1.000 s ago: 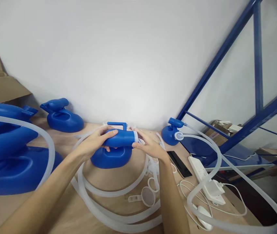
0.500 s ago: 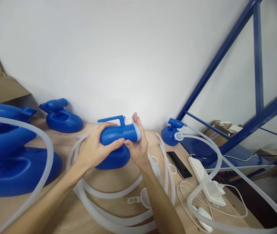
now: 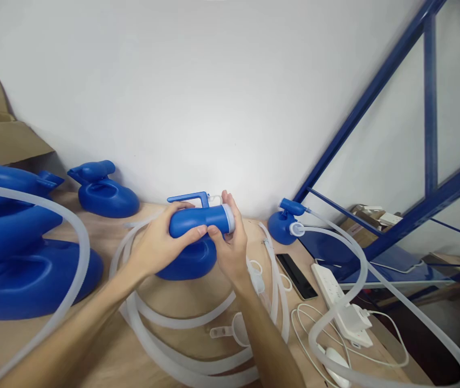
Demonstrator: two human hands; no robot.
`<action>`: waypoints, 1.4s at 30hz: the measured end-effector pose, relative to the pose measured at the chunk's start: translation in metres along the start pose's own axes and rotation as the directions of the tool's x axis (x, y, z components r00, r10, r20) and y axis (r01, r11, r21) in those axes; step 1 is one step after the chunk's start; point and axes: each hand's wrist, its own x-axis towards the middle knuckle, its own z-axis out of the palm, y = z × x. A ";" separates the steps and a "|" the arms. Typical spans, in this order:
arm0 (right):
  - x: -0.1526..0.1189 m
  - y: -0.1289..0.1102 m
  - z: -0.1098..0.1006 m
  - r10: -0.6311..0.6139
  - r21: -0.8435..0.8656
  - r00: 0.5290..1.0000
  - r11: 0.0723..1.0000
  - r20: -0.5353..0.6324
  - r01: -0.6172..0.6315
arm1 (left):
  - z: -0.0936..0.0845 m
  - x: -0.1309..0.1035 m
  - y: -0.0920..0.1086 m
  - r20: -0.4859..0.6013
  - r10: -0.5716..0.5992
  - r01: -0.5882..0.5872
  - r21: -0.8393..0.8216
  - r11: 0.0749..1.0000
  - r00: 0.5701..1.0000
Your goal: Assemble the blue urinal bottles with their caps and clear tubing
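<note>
A blue plastic urinal bottle [image 3: 197,220] is between my hands, its neck lying sideways above the rounded body. My left hand [image 3: 159,242] wraps the left part of the neck, thumb along the front. At the mouth end, my right hand [image 3: 233,248] grips a whitish cap [image 3: 228,218], with its thumb against the neck and fingers behind. Both thumb tips nearly meet. Above the neck, a thin blue handle [image 3: 187,198] sticks out leftward. Clear hose [image 3: 189,323] loops on the table beneath my forearms, near a translucent lid with a strap [image 3: 240,328], partly behind my right forearm.
More blue bottles [image 3: 108,198] stand at left, beside a cardboard box [image 3: 7,140]. On the right are a bottle with hoses attached [image 3: 281,226], a phone [image 3: 297,276], a power strip [image 3: 329,283] with cables and a blue metal rack [image 3: 430,108].
The view has shifted slightly. My hands keep their hold on the bottle and cap; the neck and handle look turned very slightly.
</note>
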 end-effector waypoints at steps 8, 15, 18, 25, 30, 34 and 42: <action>0.016 -0.015 -0.027 0.170 -0.134 0.985 0.976 -0.010 -0.170 | 0.001 0.000 -0.009 0.123 0.192 -0.210 0.159 0.965 0.974; 0.023 -0.011 -0.073 0.102 -0.036 0.955 0.995 0.280 -0.096 | 0.018 0.014 -0.030 0.076 -0.066 0.065 0.012 0.998 0.995; 0.026 0.012 -0.092 0.240 -0.293 0.876 0.949 0.418 -0.120 | 0.024 0.022 -0.046 0.080 -0.196 0.201 -0.063 0.978 0.977; 0.016 0.053 -0.051 0.314 -0.613 0.801 0.786 0.510 0.081 | 0.040 0.022 -0.068 0.189 -0.274 0.294 -0.086 0.952 0.943; 0.002 0.051 -0.005 0.286 -0.756 0.854 0.631 0.434 0.173 | 0.041 0.022 -0.069 0.288 -0.363 0.438 -0.266 0.859 0.886; -0.002 0.059 0.008 0.359 -0.871 0.878 0.477 0.317 0.119 | 0.038 0.026 -0.068 0.296 -0.460 0.543 -0.341 0.768 0.837; -0.002 0.062 0.014 0.421 -0.942 0.890 0.334 0.172 0.024 | 0.025 0.027 -0.063 0.382 -0.498 0.618 -0.325 0.716 0.779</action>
